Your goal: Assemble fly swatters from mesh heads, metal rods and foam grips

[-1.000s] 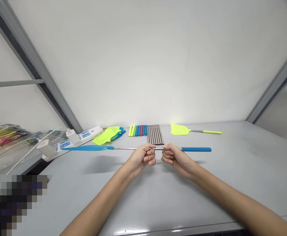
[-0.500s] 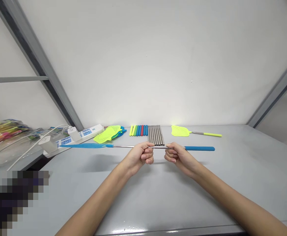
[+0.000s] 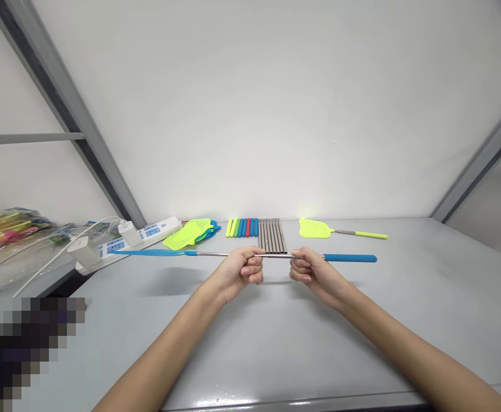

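Observation:
Both hands hold a blue fly swatter (image 3: 350, 258) level above the table, its metal rod running left to right. My left hand (image 3: 242, 271) is closed on the rod, on the side of the blue swatter head, which is seen edge-on. Close to the blue grip, my right hand (image 3: 313, 273) pinches the rod with curled fingers. A short stretch of bare rod shows between the hands. Just behind them lies a row of metal tubes (image 3: 271, 236), beside a row of coloured handle grips (image 3: 242, 228) in yellow, green, blue and red.
Yellow and blue swatter heads (image 3: 189, 233) are piled at the back left. A yellow fly swatter (image 3: 345, 232) lies at the back right. On the left are a white power strip (image 3: 160, 230) with cables and a heap of bagged swatters (image 3: 12, 234). The grey table (image 3: 426, 303) meets a wall.
My left hand has shifted slightly left and my right hand slightly right, so a little more rod shows between them. The swatter head has moved slightly right.

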Motion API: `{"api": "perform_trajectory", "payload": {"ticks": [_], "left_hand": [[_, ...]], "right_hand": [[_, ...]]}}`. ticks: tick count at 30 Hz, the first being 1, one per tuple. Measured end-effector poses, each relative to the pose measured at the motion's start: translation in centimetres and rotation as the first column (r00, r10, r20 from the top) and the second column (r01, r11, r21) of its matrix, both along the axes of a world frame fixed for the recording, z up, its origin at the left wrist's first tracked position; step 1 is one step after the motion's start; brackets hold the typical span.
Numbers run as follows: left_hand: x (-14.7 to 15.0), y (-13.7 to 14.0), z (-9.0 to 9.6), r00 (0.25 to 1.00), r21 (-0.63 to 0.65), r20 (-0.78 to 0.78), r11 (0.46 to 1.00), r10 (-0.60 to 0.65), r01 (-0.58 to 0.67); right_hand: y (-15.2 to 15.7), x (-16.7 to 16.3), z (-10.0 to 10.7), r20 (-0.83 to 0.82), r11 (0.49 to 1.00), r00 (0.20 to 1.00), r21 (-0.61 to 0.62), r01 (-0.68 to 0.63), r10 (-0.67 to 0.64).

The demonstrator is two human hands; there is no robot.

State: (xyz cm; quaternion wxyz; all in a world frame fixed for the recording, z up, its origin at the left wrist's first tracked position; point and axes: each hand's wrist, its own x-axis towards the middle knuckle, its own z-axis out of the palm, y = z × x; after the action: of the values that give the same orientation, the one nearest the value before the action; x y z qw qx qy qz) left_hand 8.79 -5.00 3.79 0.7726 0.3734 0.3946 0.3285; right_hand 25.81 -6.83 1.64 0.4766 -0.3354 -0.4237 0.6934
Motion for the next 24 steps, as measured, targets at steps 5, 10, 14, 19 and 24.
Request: {"api": "perform_trajectory", "payload": {"ticks": [5,10,14,19,24], "left_hand": [[-0.4,0.2,0.0,1.000,-0.014,-0.004,1.000,-0.003,0.003],[-0.2,0.5,-0.8,0.999,-0.019,0.036,0.999,-0.032,0.033],[-0.1,0.9,-1.9,0.994,-0.095,0.071,0.991,-0.085,0.091],[-0.2,1.2,-2.7,0.990,-0.112,0.087,0.986,-0.111,0.120],[-0.1,1.4,-3.2,0.986,-0.120,0.103,0.983,-0.128,0.140]], "right_hand": [[-0.1,0.1,0.0,-0.005,1.000,1.000,-0.014,-0.006,0.006],[0.0,0.2,-0.3,-0.009,0.999,1.000,-0.053,0.008,-0.008],[0.4,0.2,-1.3,-0.018,0.994,1.000,-0.103,0.019,-0.021],[0.5,0.0,-2.1,-0.077,0.986,0.996,-0.158,-0.049,0.037],[0.5,0.0,-2.3,-0.096,0.977,0.993,-0.195,-0.087,0.069]]}}
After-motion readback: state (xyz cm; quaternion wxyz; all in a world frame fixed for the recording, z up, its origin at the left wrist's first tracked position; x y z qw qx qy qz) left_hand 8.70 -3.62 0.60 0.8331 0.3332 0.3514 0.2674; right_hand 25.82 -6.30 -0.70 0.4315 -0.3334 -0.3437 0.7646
